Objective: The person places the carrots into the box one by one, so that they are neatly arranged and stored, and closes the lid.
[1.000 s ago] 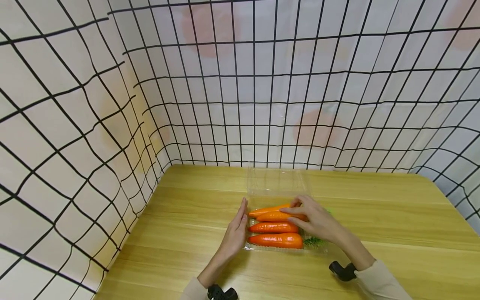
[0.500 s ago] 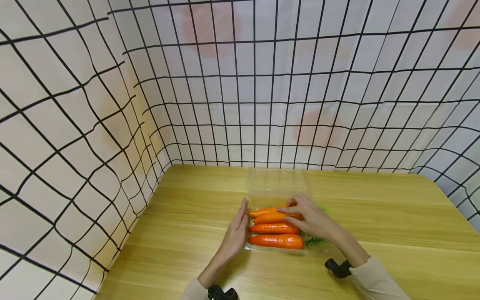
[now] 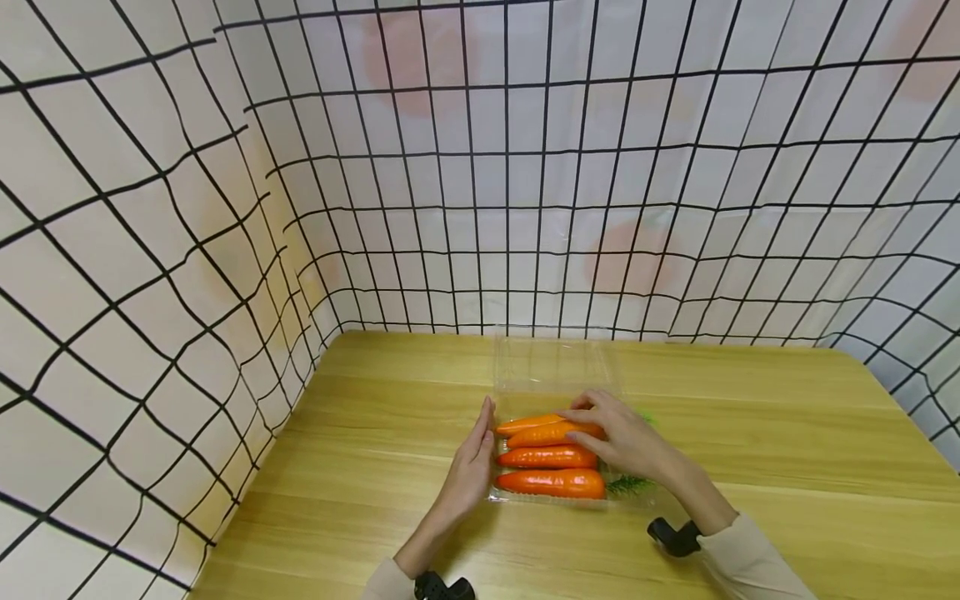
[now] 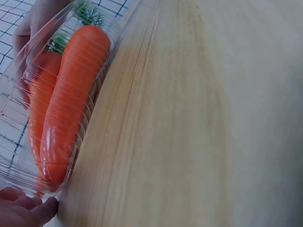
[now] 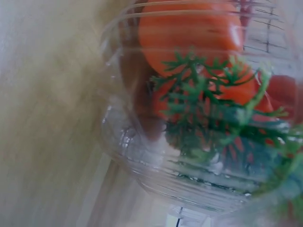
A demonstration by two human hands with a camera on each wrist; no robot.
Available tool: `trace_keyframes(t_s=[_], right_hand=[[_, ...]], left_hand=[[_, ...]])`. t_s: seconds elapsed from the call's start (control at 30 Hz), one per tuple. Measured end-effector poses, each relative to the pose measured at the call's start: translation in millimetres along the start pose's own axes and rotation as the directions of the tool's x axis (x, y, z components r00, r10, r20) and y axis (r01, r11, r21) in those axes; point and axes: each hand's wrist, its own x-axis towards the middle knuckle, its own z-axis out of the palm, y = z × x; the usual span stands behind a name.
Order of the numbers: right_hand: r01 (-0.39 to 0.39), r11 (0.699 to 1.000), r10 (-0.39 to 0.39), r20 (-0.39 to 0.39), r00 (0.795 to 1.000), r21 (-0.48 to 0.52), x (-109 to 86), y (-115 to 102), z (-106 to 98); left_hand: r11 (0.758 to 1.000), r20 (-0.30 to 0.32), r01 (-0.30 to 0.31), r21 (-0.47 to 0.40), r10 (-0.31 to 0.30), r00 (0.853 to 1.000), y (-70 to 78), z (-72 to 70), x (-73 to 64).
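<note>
Several orange carrots lie side by side in a clear plastic clamshell box (image 3: 551, 498). The nearest carrot (image 3: 551, 482) is the thickest, with a second reddish carrot (image 3: 547, 457) behind it. Thumb and fingers of my right hand (image 3: 626, 433) pinch a lighter orange carrot (image 3: 542, 435) near its thick end, partly covering it. Behind that one, the farthest carrot (image 3: 528, 423) shows only its thin end. My left hand (image 3: 468, 475) rests with straight fingers along the box's left side, by the carrot tips. Green leafy tops (image 5: 199, 104) fill the box's right end in the right wrist view.
The clear lid (image 3: 555, 360) is folded back behind the box. Box and hands are on a wooden table (image 3: 360, 433). White walls with a black grid (image 3: 525, 183) stand at the back and sides.
My right hand has shifted slightly left, and the carrot it pinches first slid a little toward the left end of the box. The left hand stays in place.
</note>
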Motion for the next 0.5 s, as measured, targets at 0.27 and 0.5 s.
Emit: trace_keyframes(t_s=[0.27, 0.5], right_hand=[[-0.029, 0.999, 0.028, -0.018, 0.999, -0.037, -4.8, -1.6, -9.1], [-0.032, 0.999, 0.031, -0.018, 0.999, -0.039, -7.8, 2.7, -13.5]], left_hand=[[1.0, 0.003, -0.004, 0.01, 0.004, 1.0, -0.2, 0.6, -0.6], [1.0, 0.006, -0.004, -0.007, 0.004, 1.0, -0.3, 0.5, -0.6]])
